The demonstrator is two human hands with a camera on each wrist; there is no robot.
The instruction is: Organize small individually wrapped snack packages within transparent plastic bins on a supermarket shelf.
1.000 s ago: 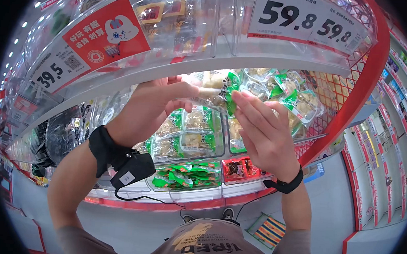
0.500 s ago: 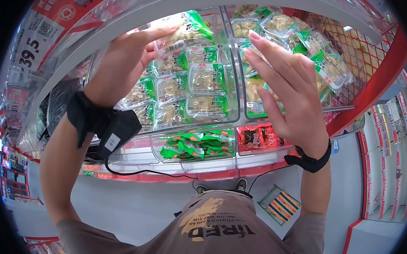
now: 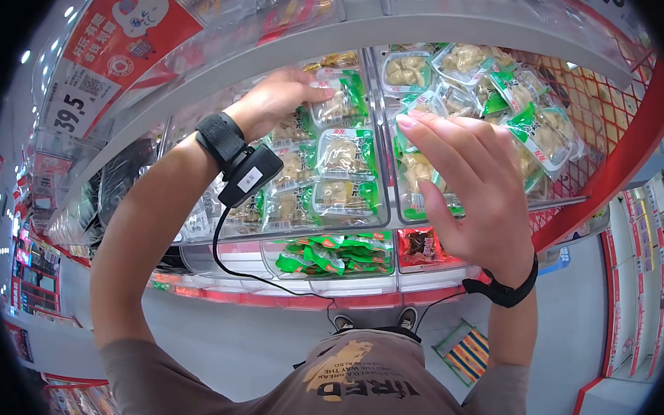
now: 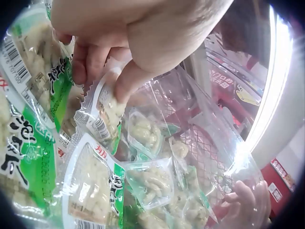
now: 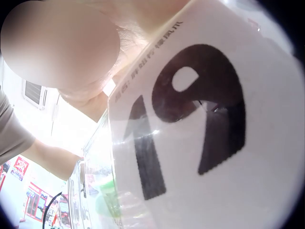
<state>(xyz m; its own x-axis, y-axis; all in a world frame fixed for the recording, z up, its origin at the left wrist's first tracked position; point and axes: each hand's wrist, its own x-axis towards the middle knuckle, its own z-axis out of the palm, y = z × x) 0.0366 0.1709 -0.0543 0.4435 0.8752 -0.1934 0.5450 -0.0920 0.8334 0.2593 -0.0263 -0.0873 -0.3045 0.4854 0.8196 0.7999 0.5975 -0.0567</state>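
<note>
My left hand (image 3: 278, 101) pinches a clear packet of chicken feet (image 3: 340, 101) with a green label, at the back of the left bin. In the left wrist view, thumb and fingers grip the top of that packet (image 4: 106, 107), which stands tilted on edge beside other packets (image 4: 90, 183) like it. My right hand (image 3: 481, 186) is over the right bin, fingers spread and fairly straight, with nothing held. Beneath it, more packets of chicken feet (image 3: 463, 59) lie in a loose heap, partly hidden by the hand.
A clear divider (image 3: 378, 134) separates the two bins. Red mesh (image 3: 581, 109) and a red rim (image 3: 614, 187) bound the right side. A grey shelf edge (image 3: 296, 42) overhangs the back. Green packets (image 3: 337, 255) and red packets (image 3: 421, 246) fill the front trays.
Both hands were at a packet a second ago. The right hand let go and moved to the right; the left hand carried the packet over the left bin and lowered it among the others.
</note>
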